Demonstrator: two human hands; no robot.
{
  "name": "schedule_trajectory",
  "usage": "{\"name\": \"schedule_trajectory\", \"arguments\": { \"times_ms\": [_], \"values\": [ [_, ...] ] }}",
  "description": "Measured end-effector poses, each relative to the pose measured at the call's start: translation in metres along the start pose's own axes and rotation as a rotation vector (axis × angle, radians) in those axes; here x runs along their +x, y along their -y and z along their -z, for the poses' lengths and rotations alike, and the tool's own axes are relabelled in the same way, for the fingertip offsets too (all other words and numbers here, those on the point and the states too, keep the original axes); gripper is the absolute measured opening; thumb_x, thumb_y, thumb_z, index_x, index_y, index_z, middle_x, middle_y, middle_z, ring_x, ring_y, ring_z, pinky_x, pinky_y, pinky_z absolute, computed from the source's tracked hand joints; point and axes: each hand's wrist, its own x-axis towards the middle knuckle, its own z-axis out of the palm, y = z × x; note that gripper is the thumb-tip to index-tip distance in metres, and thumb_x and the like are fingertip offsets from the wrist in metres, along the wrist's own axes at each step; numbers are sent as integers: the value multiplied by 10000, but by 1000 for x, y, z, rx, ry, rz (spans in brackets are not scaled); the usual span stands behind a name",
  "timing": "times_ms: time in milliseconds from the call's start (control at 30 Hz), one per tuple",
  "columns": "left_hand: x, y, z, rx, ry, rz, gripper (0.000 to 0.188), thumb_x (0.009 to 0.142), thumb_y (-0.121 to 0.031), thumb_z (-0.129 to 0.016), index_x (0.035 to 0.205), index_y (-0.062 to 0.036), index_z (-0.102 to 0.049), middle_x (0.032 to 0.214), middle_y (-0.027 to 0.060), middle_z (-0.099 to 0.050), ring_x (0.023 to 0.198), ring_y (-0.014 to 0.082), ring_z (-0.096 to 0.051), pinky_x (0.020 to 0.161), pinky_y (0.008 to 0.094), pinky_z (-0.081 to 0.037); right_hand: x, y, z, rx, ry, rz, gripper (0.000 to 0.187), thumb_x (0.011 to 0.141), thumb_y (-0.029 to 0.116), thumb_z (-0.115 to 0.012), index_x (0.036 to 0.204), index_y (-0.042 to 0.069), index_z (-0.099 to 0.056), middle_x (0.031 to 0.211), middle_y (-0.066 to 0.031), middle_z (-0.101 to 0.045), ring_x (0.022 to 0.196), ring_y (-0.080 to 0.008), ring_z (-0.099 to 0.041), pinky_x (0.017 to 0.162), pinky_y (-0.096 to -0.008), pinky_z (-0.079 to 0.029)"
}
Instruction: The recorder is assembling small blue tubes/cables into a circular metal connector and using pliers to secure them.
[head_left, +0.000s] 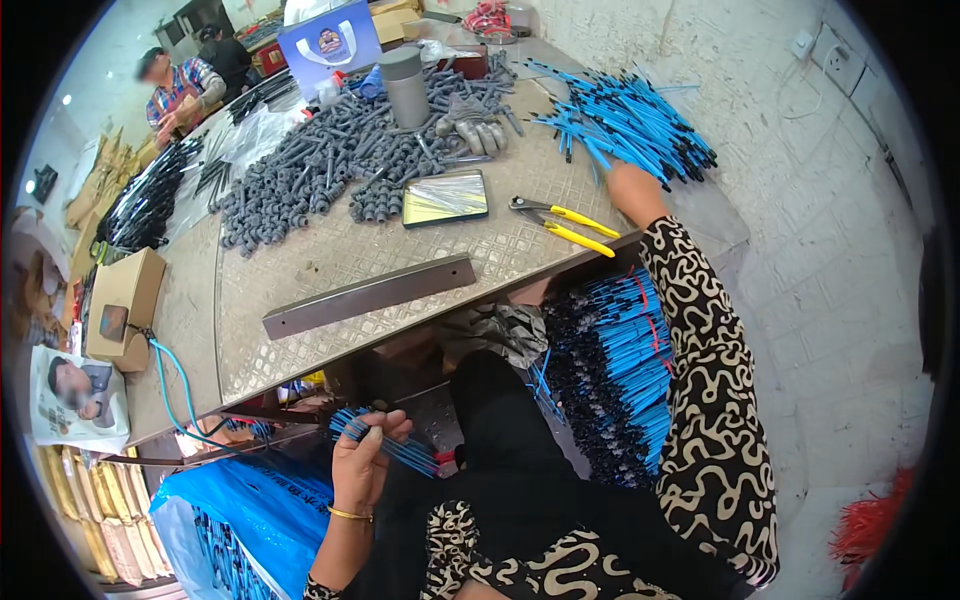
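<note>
My left hand (372, 452) is closed around a small bundle of thin blue rods (405, 455), low in front of the table's edge, with a bit of red near one end. My right hand (636, 197) reaches to the table's far right corner, at the near edge of a loose pile of blue rods with black ends (640, 120). Its fingers are pressed together on blue rods there, partly hidden by the back of the hand. Beside it lie yellow-handled pliers (565, 222), their jaws pointing left.
On the table (330, 345) lie a dark metal bar (370, 294), a tin of thin metal pins (445, 197), grey plastic parts (300, 185), a grey canister (404, 88) and a glove (472, 127). Bundled blue rods (625, 350) are stacked below. Another person (183, 95) sits back left.
</note>
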Motion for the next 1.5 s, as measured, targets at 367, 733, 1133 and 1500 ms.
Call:
{"name": "schedule_trajectory", "arguments": {
  "times_ms": [367,733,1133,1500],
  "values": [
    [10,-58,7,-205,-70,-251,300,880,-82,-508,1167,-5,-472,1179,211,-527,1109,335,-511,937,413,-416,-63,167,108,1416,505,-212,273,920,301,-454,837,54,-535,545,10,-456,384,-68,-374,360,-216,-277],
    [78,-64,-32,-236,-138,-429,292,844,-30,-548,1124,-18,-468,1161,182,-535,1093,298,-519,891,385,-439,-36,240,44,783,87,293,233,879,226,-479,778,22,-526,568,-126,-573,524,-274,-584,495,-386,-427],
    [73,-65,-19,-315,-164,-464,220,835,-72,-596,1036,-47,-511,1075,135,-587,988,231,-572,855,347,-456,-61,184,107,1510,340,-61,315,937,303,-404,808,35,-508,477,-16,-453,368,-103,-411,352,-234,-299],
    [38,-76,-20,-308,-3,-521,184,850,-122,-591,1001,-48,-516,883,80,-606,818,203,-592,734,332,-472,-212,251,83,1775,1256,13,276,937,274,-414,854,25,-498,495,-41,-451,318,-74,-321,331,-215,-257]
  ]
}}
